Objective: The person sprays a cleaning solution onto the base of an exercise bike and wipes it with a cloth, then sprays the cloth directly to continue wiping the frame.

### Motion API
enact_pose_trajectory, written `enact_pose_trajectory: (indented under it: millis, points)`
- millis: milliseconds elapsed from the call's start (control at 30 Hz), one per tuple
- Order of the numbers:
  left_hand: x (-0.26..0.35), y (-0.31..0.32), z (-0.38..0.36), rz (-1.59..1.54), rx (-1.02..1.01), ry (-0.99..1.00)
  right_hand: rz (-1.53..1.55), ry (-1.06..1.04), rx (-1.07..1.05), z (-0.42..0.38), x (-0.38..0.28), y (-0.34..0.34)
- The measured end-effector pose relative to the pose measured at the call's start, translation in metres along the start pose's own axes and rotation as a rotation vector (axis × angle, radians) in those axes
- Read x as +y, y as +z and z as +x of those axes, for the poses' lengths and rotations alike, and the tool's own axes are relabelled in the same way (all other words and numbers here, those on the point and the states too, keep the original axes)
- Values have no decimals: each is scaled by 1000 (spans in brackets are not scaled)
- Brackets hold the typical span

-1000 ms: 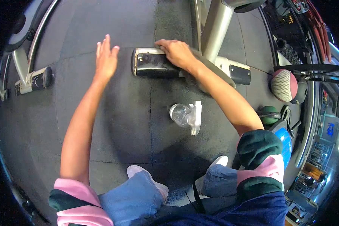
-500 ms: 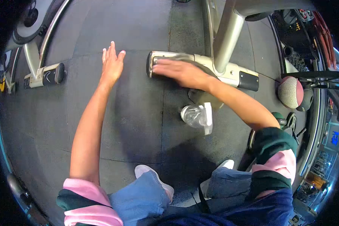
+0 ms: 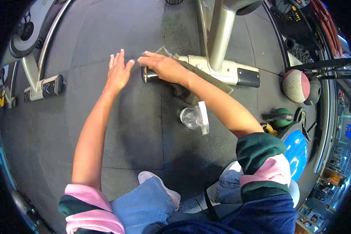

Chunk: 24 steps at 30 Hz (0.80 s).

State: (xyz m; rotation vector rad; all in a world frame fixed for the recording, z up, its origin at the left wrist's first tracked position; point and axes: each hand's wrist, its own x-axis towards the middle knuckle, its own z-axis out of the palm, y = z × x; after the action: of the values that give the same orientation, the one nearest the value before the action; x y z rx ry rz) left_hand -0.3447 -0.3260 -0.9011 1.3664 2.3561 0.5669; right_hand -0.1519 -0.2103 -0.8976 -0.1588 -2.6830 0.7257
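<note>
My left hand [image 3: 119, 73] is raised over the dark floor with its fingers stretched out and nothing in it. To its right, my right hand [image 3: 165, 69] holds a grey-green cloth [image 3: 221, 86] against the end of a machine's cream-coloured foot bar [image 3: 232, 74]. The hand and forearm hide much of the cloth; one corner sticks up beyond the knuckles. The fingers' undersides do not show. Below my right forearm, a clear spray bottle [image 3: 191, 117] with a white trigger head is on the floor.
A metal post [image 3: 221, 39] rises from the foot bar. Another machine's foot [image 3: 45, 87] stands at left. On the right are a pink-and-cream ball [image 3: 295, 85], a green kettlebell [image 3: 281, 118], a blue dome [image 3: 296, 150] and a dark rack.
My right hand has shifted left and slightly up to the bar's end, and more of the cloth shows. My left hand has barely moved. The view has turned slightly right.
</note>
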Motion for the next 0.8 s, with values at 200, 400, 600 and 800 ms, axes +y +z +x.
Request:
enact_pose_trajectory:
  millis: [200,400,600,800]
  points:
    - [28,1,-12,-8,-98,98,-53,113,-27,-84,-2,-54]
    - [37,2,-18,178,-255,115,-386,216,-191,-217,24,-115]
    - [35,1,-16,207,-245,178,-306,709,620,-261,39,-99]
    - [40,0,-15,267,-260,125,-185,200,145,-188,-1,-63]
